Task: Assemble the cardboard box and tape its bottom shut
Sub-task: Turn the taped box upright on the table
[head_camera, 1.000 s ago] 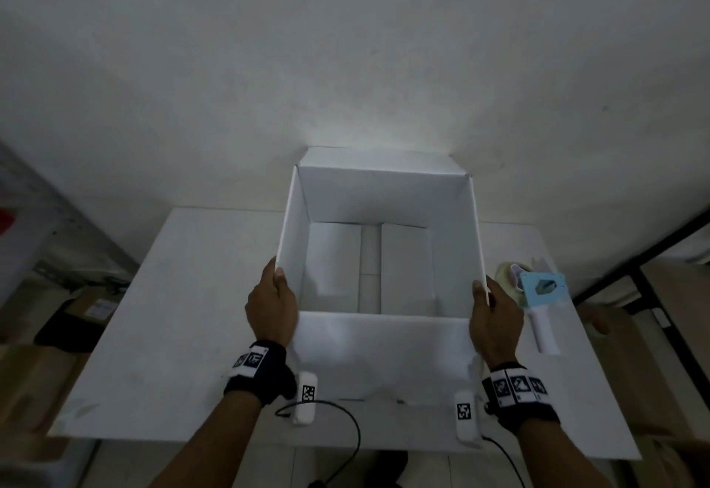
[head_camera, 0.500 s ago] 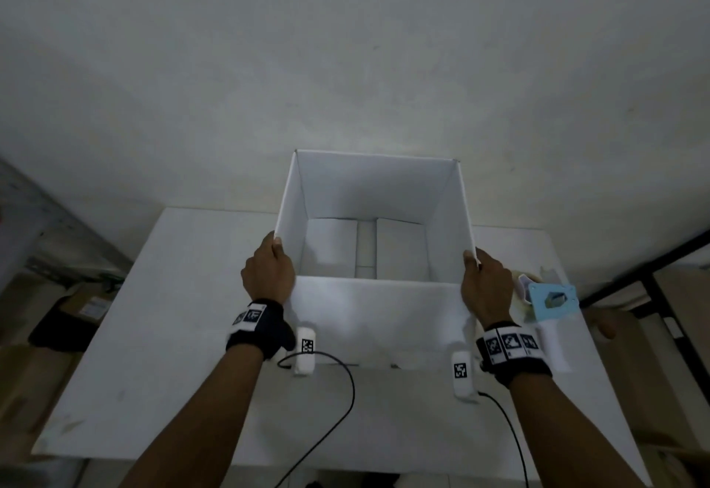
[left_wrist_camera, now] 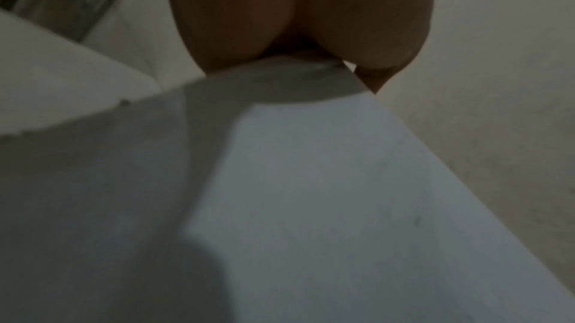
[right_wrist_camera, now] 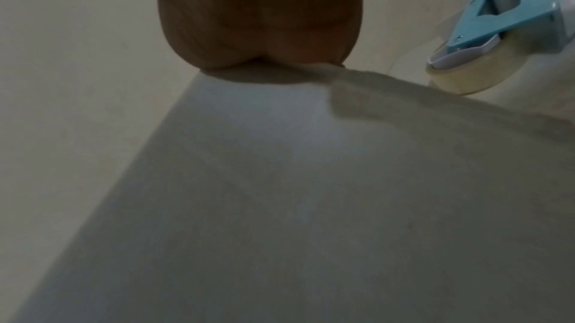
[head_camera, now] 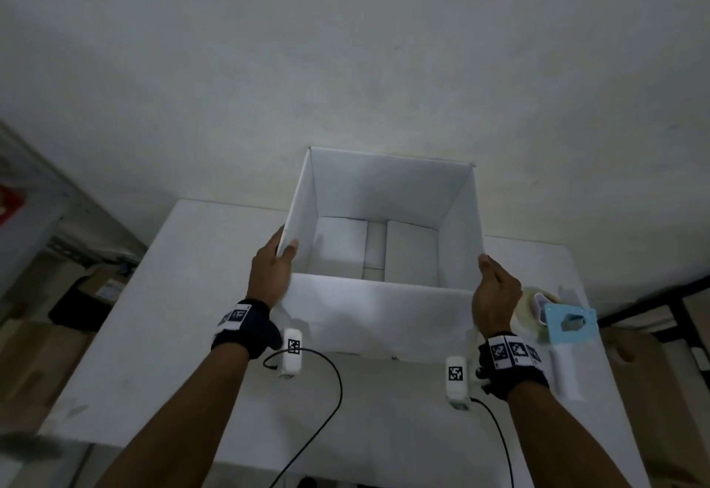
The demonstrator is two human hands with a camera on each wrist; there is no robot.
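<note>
A white cardboard box (head_camera: 380, 314) stands upright and open-topped on the white table (head_camera: 173, 334). Inside, its two bottom flaps (head_camera: 340, 249) lie flat with a narrow gap between them. My left hand (head_camera: 284, 255) grips the left wall's top edge near the front corner, thumb over the rim. My right hand (head_camera: 490, 280) holds the right wall near its front corner, thumb tip at the rim. Both wrist views show a palm (left_wrist_camera: 295, 20) (right_wrist_camera: 258, 20) against a box wall (left_wrist_camera: 342, 205) (right_wrist_camera: 280, 180). The tape dispenser (head_camera: 568, 324), blue plate and white handle, lies just right of the box.
A wall rises right behind the box. At the left stand a metal shelf (head_camera: 34, 210) and cardboard boxes (head_camera: 34, 353) on the floor; a dark frame (head_camera: 672, 295) is at the right. Cables (head_camera: 330, 383) trail from the wrist cameras over the table's front part.
The box has moved away from the table's front edge toward the wall, with both hands staying on its side walls.
</note>
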